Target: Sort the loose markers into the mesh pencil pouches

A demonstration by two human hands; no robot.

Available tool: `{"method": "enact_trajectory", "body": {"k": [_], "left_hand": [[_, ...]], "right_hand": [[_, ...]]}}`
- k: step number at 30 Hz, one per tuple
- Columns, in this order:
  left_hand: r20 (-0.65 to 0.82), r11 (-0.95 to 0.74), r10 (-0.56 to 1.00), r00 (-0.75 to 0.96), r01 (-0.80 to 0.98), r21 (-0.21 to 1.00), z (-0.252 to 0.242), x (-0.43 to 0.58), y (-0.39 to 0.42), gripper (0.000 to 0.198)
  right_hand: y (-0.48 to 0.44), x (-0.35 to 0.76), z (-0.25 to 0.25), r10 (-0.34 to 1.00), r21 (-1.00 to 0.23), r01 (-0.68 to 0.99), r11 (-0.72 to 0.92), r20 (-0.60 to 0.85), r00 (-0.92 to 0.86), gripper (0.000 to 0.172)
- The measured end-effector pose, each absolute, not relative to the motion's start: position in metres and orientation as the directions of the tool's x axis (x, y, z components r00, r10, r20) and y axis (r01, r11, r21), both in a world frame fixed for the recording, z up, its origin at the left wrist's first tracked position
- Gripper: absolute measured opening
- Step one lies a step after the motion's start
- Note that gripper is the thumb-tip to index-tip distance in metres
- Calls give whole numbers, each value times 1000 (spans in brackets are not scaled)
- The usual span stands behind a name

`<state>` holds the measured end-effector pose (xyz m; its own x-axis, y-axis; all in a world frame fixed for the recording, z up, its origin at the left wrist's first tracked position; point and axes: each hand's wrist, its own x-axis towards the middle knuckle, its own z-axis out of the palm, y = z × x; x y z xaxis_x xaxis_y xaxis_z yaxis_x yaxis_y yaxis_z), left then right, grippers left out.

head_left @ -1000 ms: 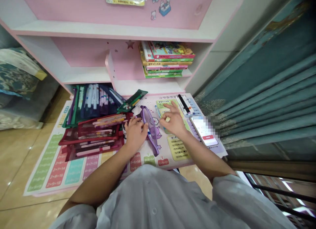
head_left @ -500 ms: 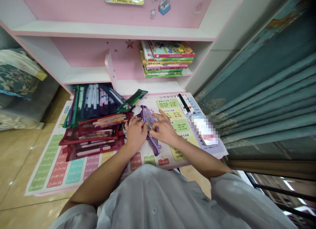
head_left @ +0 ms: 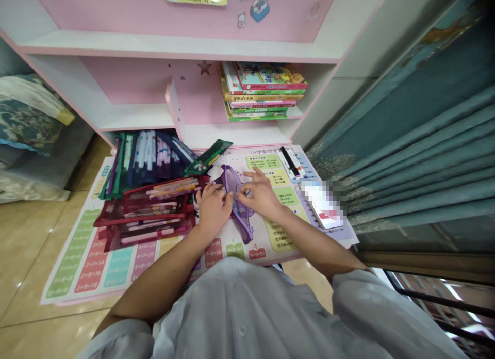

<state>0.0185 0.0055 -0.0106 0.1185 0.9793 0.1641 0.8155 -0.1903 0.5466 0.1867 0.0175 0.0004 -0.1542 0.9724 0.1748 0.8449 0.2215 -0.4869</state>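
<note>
A purple pencil case [head_left: 244, 226] lies on the printed desk mat between my hands, its mouth spread apart in the middle. On its left edge, my left hand [head_left: 214, 207] is closed, with the thumb against the rim. My right hand [head_left: 265, 196] pinches at the case's right side with thumb and forefinger, its other fingers raised. The fingertips partly hide the case's middle. Just left of my left hand, red mesh pouches [head_left: 154, 214] full of pens overlap one another. Beyond the case, a green-edged pouch [head_left: 209, 157] rests at a slant.
Green and blue pouches of pens [head_left: 145, 152] crowd the desk's back left. To the right are a packet of markers [head_left: 292, 163] and a phone [head_left: 323, 204] with a blurred screen. Stacked books [head_left: 265, 93] sit on the pink shelf [head_left: 181, 52]. A teal curtain [head_left: 417, 158] hangs at right.
The right side of the purple case has been drawn away from the left, so its mouth gapes wider. My right hand has shifted slightly right; my left hand stays nearly in place.
</note>
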Motion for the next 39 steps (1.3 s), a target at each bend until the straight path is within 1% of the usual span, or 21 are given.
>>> {"method": "enact_trajectory", "body": {"k": [3, 5, 7, 9, 11, 13, 16, 28, 34, 39], "left_hand": [[157, -181, 981, 112, 814, 552, -12, 18, 5, 27], [156, -176, 982, 107, 815, 552, -12, 18, 5, 27], [157, -177, 982, 107, 816, 550, -13, 18, 5, 28], [154, -179, 982, 111, 817, 549, -12, 19, 5, 27], [148, -173, 983, 109, 820, 545, -11, 19, 5, 26], [143, -167, 984, 105, 827, 537, -11, 20, 5, 25], [155, -177, 982, 111, 833, 525, -11, 20, 6, 27], [149, -170, 983, 107, 830, 531, -10, 19, 6, 26], [147, -173, 983, 111, 827, 534, -10, 19, 5, 26], [154, -177, 982, 111, 830, 529, -10, 19, 5, 26]], "right_hand": [[39, 218, 6, 952, -477, 870, 124, 304, 31, 14], [53, 244, 8, 924, -420, 907, -25, 337, 182, 16], [65, 270, 6, 893, -352, 910, -218, 304, 332, 22], [72, 291, 1, 865, -292, 889, -354, 259, 429, 32], [76, 307, -5, 844, -245, 866, -435, 223, 487, 40], [78, 318, -12, 831, -216, 851, -480, 199, 519, 45], [80, 326, -19, 822, -199, 838, -508, 177, 541, 48], [86, 335, -30, 844, -129, 847, -515, 98, 528, 45], [87, 334, -30, 869, -114, 875, -470, 115, 481, 47], [85, 328, -26, 872, -149, 879, -452, 133, 471, 44]]}}
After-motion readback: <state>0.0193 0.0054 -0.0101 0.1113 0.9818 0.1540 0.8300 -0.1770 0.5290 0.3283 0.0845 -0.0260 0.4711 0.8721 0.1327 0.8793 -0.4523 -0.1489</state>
